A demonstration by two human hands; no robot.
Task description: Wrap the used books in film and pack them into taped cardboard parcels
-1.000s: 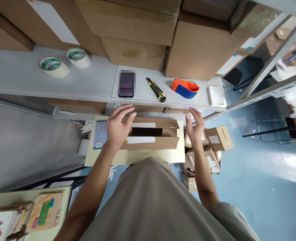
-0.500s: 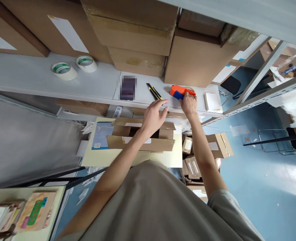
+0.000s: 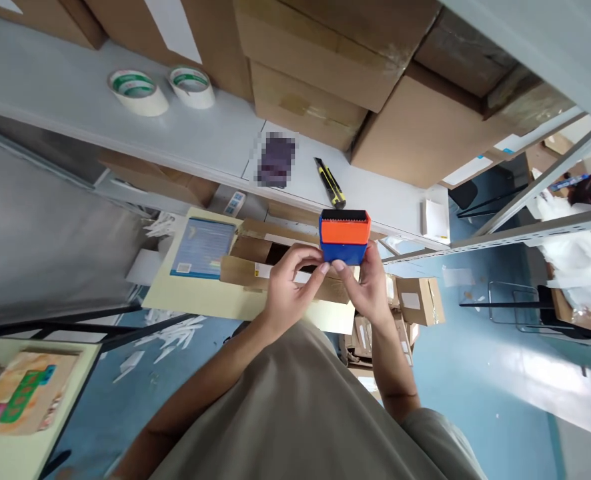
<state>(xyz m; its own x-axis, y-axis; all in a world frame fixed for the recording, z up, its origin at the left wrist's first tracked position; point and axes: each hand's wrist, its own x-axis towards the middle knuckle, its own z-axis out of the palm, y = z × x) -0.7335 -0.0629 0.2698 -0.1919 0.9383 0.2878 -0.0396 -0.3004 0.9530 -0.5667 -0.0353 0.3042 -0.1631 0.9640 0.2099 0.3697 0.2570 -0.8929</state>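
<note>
Both hands hold an orange and blue tape dispenser (image 3: 344,233) up in front of me. My right hand (image 3: 370,287) grips it from below on the right side. My left hand (image 3: 288,287) is curled against its lower left edge, fingertips touching it. Under the hands, a brown cardboard box (image 3: 255,257) with half-open flaps lies on a pale yellow table (image 3: 200,300), next to a blue booklet (image 3: 200,248).
On the grey shelf (image 3: 75,113) lie two tape rolls (image 3: 138,91), a dark phone (image 3: 275,159), a yellow and black utility knife (image 3: 330,183) and a small white box (image 3: 434,219). Large cartons are stacked behind. Small taped parcels (image 3: 413,300) sit on the blue floor at right.
My right hand took the tape dispenser off the shelf and brought it down over the box. My left hand came across to meet it. The view tilted.
</note>
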